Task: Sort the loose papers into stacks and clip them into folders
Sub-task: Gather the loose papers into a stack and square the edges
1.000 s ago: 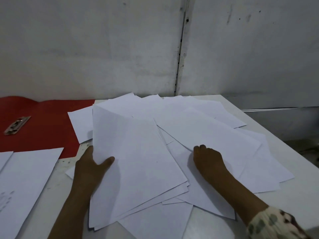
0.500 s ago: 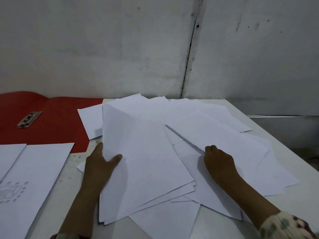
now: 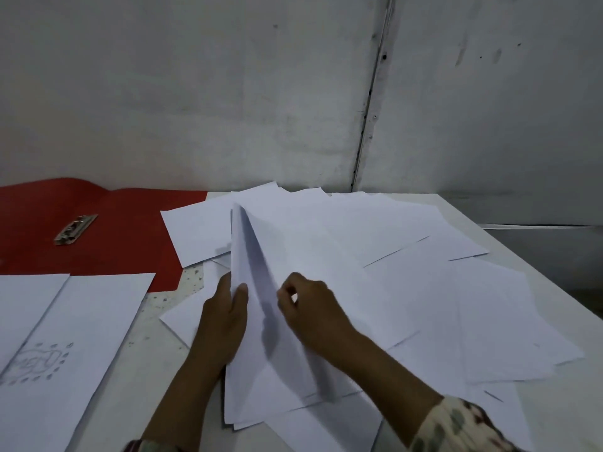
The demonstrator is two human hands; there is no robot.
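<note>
We see the left hand (image 3: 225, 324) now tilting its gripped sheaf of white paper sheets (image 3: 261, 321) upright, the right hand (image 3: 310, 308) arriving, fingers curled, to square it.

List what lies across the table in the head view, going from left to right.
Sheet with a drawing → metal clip on the red folder → left hand gripping a lifted stack of papers → right hand → spread of loose papers.
</note>
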